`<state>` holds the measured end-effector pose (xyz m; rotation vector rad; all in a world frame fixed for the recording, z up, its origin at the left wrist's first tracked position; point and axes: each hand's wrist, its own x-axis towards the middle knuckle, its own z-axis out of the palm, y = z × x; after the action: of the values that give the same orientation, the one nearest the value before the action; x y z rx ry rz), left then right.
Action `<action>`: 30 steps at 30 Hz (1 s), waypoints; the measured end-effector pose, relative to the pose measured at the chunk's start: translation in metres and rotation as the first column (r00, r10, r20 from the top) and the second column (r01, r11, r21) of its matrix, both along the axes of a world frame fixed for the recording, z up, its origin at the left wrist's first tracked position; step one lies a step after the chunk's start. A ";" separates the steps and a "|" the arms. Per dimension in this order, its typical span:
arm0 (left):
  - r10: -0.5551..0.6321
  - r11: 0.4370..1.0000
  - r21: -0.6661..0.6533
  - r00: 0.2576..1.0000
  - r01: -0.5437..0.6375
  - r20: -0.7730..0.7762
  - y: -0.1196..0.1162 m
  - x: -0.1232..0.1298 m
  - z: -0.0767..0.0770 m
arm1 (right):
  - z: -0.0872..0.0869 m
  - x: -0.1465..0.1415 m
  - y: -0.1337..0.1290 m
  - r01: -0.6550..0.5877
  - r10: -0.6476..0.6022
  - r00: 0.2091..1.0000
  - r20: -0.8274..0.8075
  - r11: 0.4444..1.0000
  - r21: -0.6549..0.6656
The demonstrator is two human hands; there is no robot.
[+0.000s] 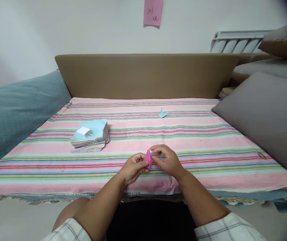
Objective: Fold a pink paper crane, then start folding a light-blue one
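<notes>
The folded pink paper [148, 159] stands between the hands, its long axis running 12 to 6 o'clock. The nearer left hand [132, 168] pinches it; the right hand [168, 161] curls at its 3 o'clock edge, whether gripping I cannot tell.

A white wall [103, 30] rises behind the brown backrest [146, 77].

A striped cloth [133, 122] supported a paper stack [97, 125] (left), folded blue paper [162, 114], a grey cushion [261, 113] (right) and a brown loop [262, 155]

Head view, forward-down, right edge unclear
</notes>
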<state>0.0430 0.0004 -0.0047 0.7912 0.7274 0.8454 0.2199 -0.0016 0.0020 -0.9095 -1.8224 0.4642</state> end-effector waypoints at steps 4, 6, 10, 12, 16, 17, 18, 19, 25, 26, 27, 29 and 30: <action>-0.030 0.999 0.030 1.000 0.030 -0.001 -0.001 0.002 0.001 | -0.001 -0.001 0.000 -0.032 0.032 0.999 -0.010 0.999 -0.032; -0.030 0.999 0.030 1.000 0.030 -0.006 -0.001 0.002 0.001 | -0.002 -0.002 0.000 -0.035 0.035 0.999 0.001 0.998 -0.044; 0.006 1.000 0.021 1.000 -0.006 -0.019 -0.002 0.004 0.000 | -0.005 -0.004 0.001 -0.030 0.031 0.999 0.012 0.998 -0.047; 0.041 0.999 0.018 0.999 -0.041 -0.023 -0.002 0.004 -0.001 | -0.005 -0.004 0.002 -0.033 0.034 0.999 0.016 0.998 -0.044; 0.099 0.995 0.027 0.995 -0.098 -0.025 -0.001 0.006 -0.003 | -0.005 -0.005 0.001 -0.051 0.052 0.998 0.019 0.998 -0.043; 0.110 0.994 0.028 0.994 -0.109 -0.022 -0.001 0.006 -0.003 | -0.005 -0.005 0.001 -0.055 0.056 0.998 0.017 0.998 -0.041; 0.119 0.993 0.026 0.993 -0.119 -0.017 -0.001 0.007 -0.003 | -0.004 -0.005 0.001 -0.056 0.057 0.998 0.016 0.998 -0.038; 0.129 0.992 0.021 0.992 -0.128 -0.012 -0.001 0.007 -0.004 | -0.004 -0.005 0.000 -0.055 0.055 0.998 0.014 0.998 -0.034; 0.162 0.987 -0.011 0.987 -0.162 0.003 -0.001 0.006 -0.005 | -0.002 -0.005 -0.002 -0.059 0.059 0.998 -0.002 0.998 -0.011; 0.165 0.986 -0.010 0.986 -0.165 0.006 -0.001 0.006 -0.005 | -0.002 -0.005 -0.002 -0.058 0.058 0.998 -0.007 0.998 -0.009; 0.169 0.986 -0.008 0.986 -0.169 0.010 -0.001 0.006 -0.004 | -0.002 -0.006 -0.002 -0.054 0.054 0.998 -0.013 0.999 -0.007; 0.174 0.985 -0.001 0.985 -0.174 0.016 -0.001 0.007 -0.003 | -0.002 -0.007 -0.002 -0.042 0.042 0.999 -0.029 0.999 -0.008; 0.177 0.984 0.003 0.984 -0.177 0.017 -0.001 0.007 -0.003 | -0.002 -0.007 -0.002 -0.037 0.037 0.999 -0.037 0.999 -0.009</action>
<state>0.0497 -0.0007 -0.0080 0.7297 0.7899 1.0128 0.2129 -0.0039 -0.0002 -0.8697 -1.8075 0.5101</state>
